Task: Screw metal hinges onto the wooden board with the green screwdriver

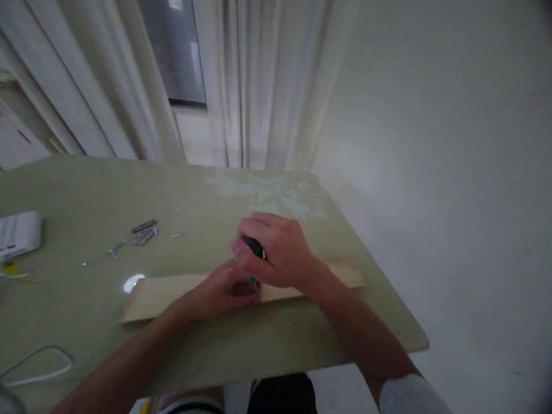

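Observation:
A pale wooden board [164, 293] lies flat along the near part of the green table [86, 195]. My right hand [280, 250] is wrapped round the green and black handle of a screwdriver [255, 248], held upright with its tip down on the board. My left hand [224, 293] rests on the board right under it, fingers curled close around the screwdriver's tip; what they pinch, if anything, is hidden.
Loose screws and small metal brackets [144, 233] lie scattered on the table's left middle. A white box [19, 234] sits at the left edge, a white cable [41, 365] near the front left. Curtains and a window stand behind; the table's right edge drops to white floor.

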Demonstrator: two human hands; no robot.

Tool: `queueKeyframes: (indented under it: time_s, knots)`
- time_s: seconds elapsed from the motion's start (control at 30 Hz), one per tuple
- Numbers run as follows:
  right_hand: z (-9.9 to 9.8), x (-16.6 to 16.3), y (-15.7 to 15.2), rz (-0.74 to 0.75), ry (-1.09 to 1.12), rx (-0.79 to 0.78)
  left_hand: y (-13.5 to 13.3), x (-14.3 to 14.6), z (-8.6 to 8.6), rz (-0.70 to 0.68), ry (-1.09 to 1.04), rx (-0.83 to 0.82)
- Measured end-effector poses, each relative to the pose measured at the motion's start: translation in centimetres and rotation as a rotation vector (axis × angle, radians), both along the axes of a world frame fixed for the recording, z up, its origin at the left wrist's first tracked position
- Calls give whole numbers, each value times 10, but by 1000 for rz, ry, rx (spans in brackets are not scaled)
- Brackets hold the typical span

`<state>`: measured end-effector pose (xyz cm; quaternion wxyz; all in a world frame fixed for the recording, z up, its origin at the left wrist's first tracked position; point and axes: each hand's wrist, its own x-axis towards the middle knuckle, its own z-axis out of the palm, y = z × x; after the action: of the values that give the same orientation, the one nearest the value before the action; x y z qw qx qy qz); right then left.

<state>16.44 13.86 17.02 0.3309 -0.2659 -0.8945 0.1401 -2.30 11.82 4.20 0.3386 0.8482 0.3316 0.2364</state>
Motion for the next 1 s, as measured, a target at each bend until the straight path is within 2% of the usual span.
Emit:
queueKeyframes:
  time_s: [0.07,0.1,0.27,0.33,0.37,0.47,0.53,0.6,0.7,0.77,0.83,0.93,1.0]
  knots:
    - [11,11,-5,-143,-163,22,1,1,2,-23,-16,51]
    - [17,15,-8,-148,-219,10,2,1,3,-31,-16,78]
    - [48,29,-21,193,-450,-51,2,2,2,-27,-4,177]
    - [58,27,-26,204,-556,-82,2,2,-1,-32,-13,189]
    - [62,24,-28,140,-613,-69,2,1,-2,-40,-15,193]
    - [69,11,-37,-201,-821,90,3,0,-2,-75,-25,208]
    - [73,4,-41,-326,-965,183,3,0,-1,-92,-35,214]
    - [77,3,-42,-250,-1048,216,3,1,0,-94,-36,219]
    - [83,8,-41,11,-1049,240,3,1,-1,-86,-28,236]
    - [85,13,-40,80,-1057,212,3,1,-2,-81,-23,251]
    - [86,14,-40,-19,-1079,141,4,1,-4,-86,-16,259]
    - [86,9,-38,-280,-1107,55,4,1,-7,-86,-11,262]
    - [86,6,-34,-355,-1150,41,4,1,-8,-76,-12,265]
